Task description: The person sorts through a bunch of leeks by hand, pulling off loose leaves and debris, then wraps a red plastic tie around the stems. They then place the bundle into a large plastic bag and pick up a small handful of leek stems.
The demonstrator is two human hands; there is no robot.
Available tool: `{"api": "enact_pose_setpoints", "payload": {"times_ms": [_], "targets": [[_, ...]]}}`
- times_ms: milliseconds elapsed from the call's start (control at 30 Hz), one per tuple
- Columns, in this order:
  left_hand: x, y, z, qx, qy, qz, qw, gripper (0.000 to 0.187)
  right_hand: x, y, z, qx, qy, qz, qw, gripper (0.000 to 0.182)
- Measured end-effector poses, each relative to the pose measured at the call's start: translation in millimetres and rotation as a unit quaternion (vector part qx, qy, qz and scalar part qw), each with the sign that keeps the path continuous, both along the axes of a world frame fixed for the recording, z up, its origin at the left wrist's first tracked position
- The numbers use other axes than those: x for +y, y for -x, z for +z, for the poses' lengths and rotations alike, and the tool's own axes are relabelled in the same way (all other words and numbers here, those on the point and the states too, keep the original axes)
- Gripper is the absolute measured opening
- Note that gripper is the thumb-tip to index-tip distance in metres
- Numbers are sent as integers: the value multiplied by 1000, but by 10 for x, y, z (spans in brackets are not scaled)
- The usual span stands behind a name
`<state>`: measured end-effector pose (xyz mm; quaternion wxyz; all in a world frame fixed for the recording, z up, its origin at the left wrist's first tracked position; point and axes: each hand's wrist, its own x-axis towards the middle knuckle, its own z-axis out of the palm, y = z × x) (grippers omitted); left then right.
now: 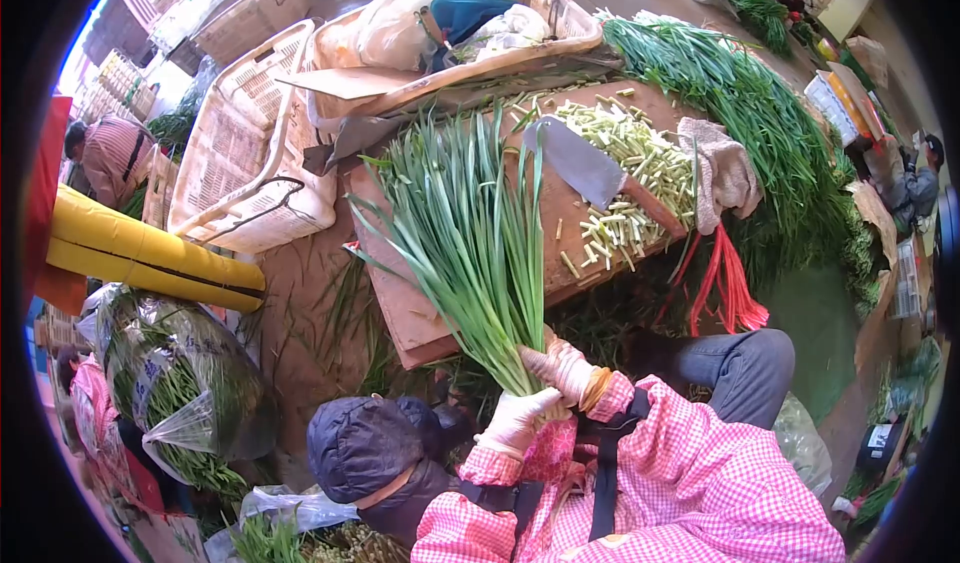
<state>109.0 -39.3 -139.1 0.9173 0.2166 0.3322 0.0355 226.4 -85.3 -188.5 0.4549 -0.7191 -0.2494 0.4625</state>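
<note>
A bundle of long green leafy stalks fans out over the brown board. Its narrow lower end is in both my gloved hands. My left hand is closed around the stem ends, and my right hand grips the stalks just above and to the right. A cleaver with a wooden handle lies on the board, beside many short pale cut stem pieces. A knitted greyish glove or cloth rests at the board's right end, above red strips.
More green stalks are heaped at the right. Plastic crates stand behind and left. A yellow padded bar juts in above a bagged bundle. Dark padded cloth is at lower left. Other people are at both sides.
</note>
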Motion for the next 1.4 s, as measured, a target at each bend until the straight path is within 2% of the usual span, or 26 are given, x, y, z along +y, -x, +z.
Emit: {"api": "enact_pose_setpoints", "payload": {"times_ms": [67, 100, 200, 233, 333, 400, 500, 533, 600, 633, 667, 767, 867, 900, 933, 967, 1000, 1033, 1067, 1100, 1133, 1167, 1233, 1267, 1333, 1400], "targets": [[-20, -20, 11, 1, -11, 12, 1000, 29, 8, 27, -7, -13, -4, -3, 1000, 66], [-27, -22, 9, -4, -7, 22, 1000, 30, -5, 51, -379, 15, -35, -11, 999, 67], [-26, 8, -65, 27, -26, 13, 999, 32, 22, -12, -218, 110, 74, 12, 991, 67], [-19, 18, -84, 44, -38, 5, 998, 32, 55, -121, 202, 113, 127, 56, 984, 65], [10, 68, -70, 65, -18, -14, 998, 30, 33, -203, 541, 350, -51, -7, 935, 62], [34, 77, -28, 67, -4, -10, 998, 30, -13, -270, 856, 362, -85, -34, 928, 69], [-23, 51, -101, 49, 19, -8, 999, 34, 119, -127, 603, -22, -105, 23, 994, 86], [-107, -51, 19, 31, -48, 86, 995, 35, 201, -45, 639, -101, -3, -21, 995, 86], [-162, -49, -351, 76, -188, 69, 977, 40, 334, 34, 454, -2, 2, -155, 988, 74], [-142, -38, -384, 92, -221, 45, 970, 42, 398, 60, 377, 91, -69, -206, 972, 61], [-166, -21, -404, 95, -192, 68, 974, 39, 343, 60, 336, 150, -115, -219, 957, 50], [-173, 3, -200, 76, -61, 49, 994, 34, 198, -31, 434, 246, -114, -215, 938, 44], [-151, 31, -122, 95, -13, 8, 995, 26, 134, -274, 280, 113, -51, -108, 986, 49], [-159, 13, -68, 96, -16, 16, 995, 24, 148, -340, 470, 117, -53, -83, 988, 55], [-154, -6, -49, 97, -18, 24, 995, 22, 175, -464, 653, -72, 28, -25, 997, 62], [-161, 6, -103, 85, -20, 21, 996, 20, 245, -586, 794, -304, 133, -7, 943, 71], [-157, 1, -121, 93, -32, 16, 995, 21, 385, -566, 1260, -443, 181, -42, 877, 76], [-166, -5, -134, 101, -44, 10, 994, 21, 447, -630, 1201, -622, 95, -87, 773, 67], [-172, -15, -141, 109, -56, 0, 992, 22, 602, -683, 1275, -619, -26, -72, 782, 58], [-186, -39, -121, 106, -53, 20, 993, 20, 820, -685, 1379, -606, -144, -61, 780, 49], [-197, -47, -77, 113, -46, 30, 992, 20, 1056, -589, 1430, -382, -201, -64, 900, 44], [-194, -56, -24, 120, -40, 42, 991, 19, 1318, -495, 1457, -132, -248, -64, 958, 38], [-176, -68, -65, 129, -36, 47, 990, 17, 1836, -569, 1175, 32, -177, -55, 982, 35], [-157, -52, -103, 121, -45, 41, 991, 19, 2046, -618, 905, 237, -263, -142, 924, 36], [-134, -16, -169, 105, -61, 30, 992, 23, 2266, -841, 620, 194, -204, -248, 927, 35], [-124, -11, -210, 99, -45, 45, 993, 23, 2292, -994, 354, 169, -224, -243, 929, 41]]}}
